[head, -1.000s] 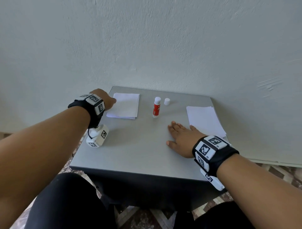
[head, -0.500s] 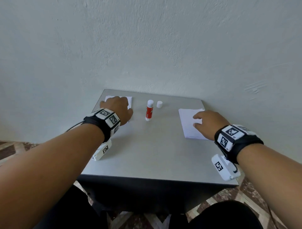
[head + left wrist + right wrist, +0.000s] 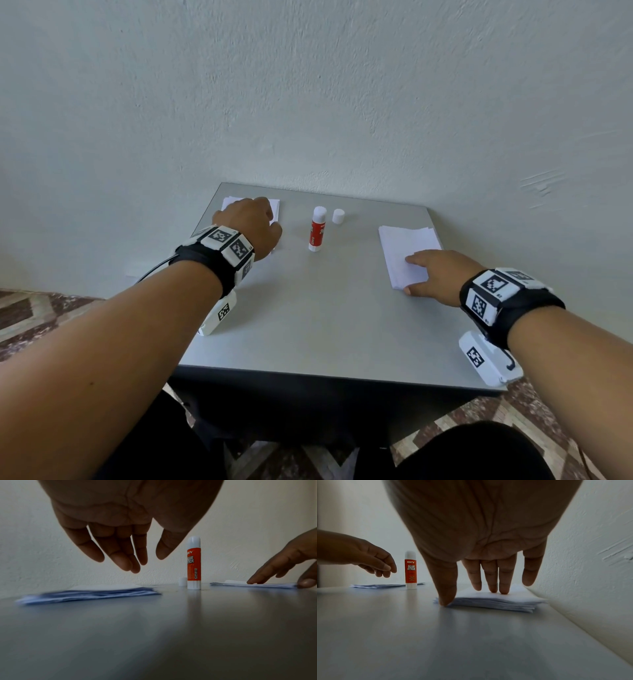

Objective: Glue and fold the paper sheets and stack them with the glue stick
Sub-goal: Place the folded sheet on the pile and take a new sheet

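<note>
My right grip (image 3: 481, 588) rests flat and wide on the sheets (image 3: 496, 600); I should slide off just the top one. My left grip (image 3: 130, 561) hangs loose, empty.

A rough-plastered wall (image 3: 342, 102), pale with a greenish-grey cast, fills most of what stands ahead, and a few raised scrape marks (image 3: 543, 183) scar it over to the right. A small grey worktop (image 3: 325, 325) is pushed close against it, its top smooth and matte with a faint sheen, its front edge dark. Below, the floor (image 3: 30, 311) shows tiles patterned in brown and cream diamonds. The light is soft and even, throwing only weak shadows.
</note>
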